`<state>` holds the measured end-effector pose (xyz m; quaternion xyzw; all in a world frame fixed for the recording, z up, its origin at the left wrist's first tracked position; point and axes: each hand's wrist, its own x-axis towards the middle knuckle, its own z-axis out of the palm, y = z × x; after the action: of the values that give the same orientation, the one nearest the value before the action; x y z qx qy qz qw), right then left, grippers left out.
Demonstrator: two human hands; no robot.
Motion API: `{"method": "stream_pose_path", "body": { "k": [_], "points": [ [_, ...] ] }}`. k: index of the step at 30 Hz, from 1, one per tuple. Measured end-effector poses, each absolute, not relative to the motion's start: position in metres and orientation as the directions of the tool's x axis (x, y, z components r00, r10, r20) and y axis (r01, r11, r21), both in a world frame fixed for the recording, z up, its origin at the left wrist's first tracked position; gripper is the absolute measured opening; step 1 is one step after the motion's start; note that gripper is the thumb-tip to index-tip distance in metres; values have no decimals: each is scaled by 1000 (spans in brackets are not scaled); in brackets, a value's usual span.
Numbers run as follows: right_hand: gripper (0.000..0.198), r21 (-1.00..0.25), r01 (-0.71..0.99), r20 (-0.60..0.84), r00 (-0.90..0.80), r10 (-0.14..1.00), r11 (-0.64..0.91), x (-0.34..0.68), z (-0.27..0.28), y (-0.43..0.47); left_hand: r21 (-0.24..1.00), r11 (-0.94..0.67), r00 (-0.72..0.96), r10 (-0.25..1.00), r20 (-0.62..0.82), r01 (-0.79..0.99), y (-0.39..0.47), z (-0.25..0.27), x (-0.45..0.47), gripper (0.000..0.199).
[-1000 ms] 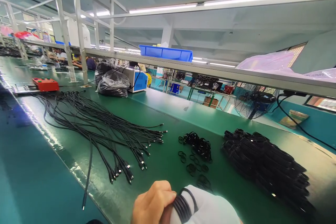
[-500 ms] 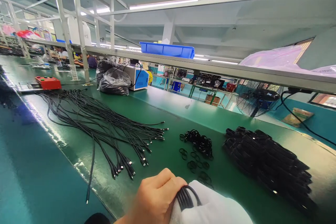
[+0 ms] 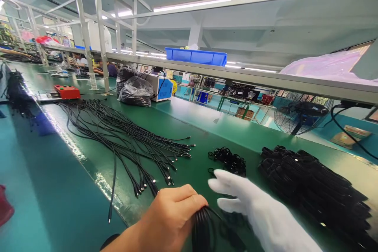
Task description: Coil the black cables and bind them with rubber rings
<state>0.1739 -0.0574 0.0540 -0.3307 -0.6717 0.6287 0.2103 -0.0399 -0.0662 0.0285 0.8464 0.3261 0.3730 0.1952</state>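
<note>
My bare left hand is closed around a coiled black cable, whose loops hang below my fingers at the bottom of the view. My right hand, in a white glove, is off the coil with fingers and thumb apart and nothing seen between them. It hovers in front of a heap of small black bands, hiding part of them. Left of my hands, many loose black cables lie spread with their plug ends toward me. To the right is a large pile of coiled black cables.
The green bench runs far to the left under a raised shelf with a blue tray. A red box, a black plastic bag and a blue-white machine stand on it. A fan is beyond.
My right hand has let go of the coil and moved up and right toward the small bands, its fingers opening. My left hand keeps the cable. The view has shifted slightly left.
</note>
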Motion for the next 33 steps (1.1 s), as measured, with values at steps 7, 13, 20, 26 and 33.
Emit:
{"method": "stream_pose_path", "body": {
  "k": [7, 13, 20, 26, 33],
  "points": [
    [106, -980, 131, -201, -676, 709, -153, 137, 22, -39, 731, -571, 469, 796, 382, 373, -58, 28, -37, 28],
    [70, -975, 6, -172, -655, 736, -223, 115, 21, -32, 729, -437, 339, 895, 291, 526, -52, 25, -30, 25],
    [23, -923, -10, -267, -706, 656, -385, 120, 15, -25, 893, -126, 204, 978, 39, 432, -45, 32, -25, 11],
    [18, -928, -49, -240, -679, 694, -369, 117, 9, -26, 922, -22, 100, 995, -19, 387, -41, 23, -18, 7],
    [13, -916, 49, -321, -686, 653, -399, 116, 5, -25, 696, -121, 112, 992, 59, 708, -41, 27, -18, 14]
  ]
}}
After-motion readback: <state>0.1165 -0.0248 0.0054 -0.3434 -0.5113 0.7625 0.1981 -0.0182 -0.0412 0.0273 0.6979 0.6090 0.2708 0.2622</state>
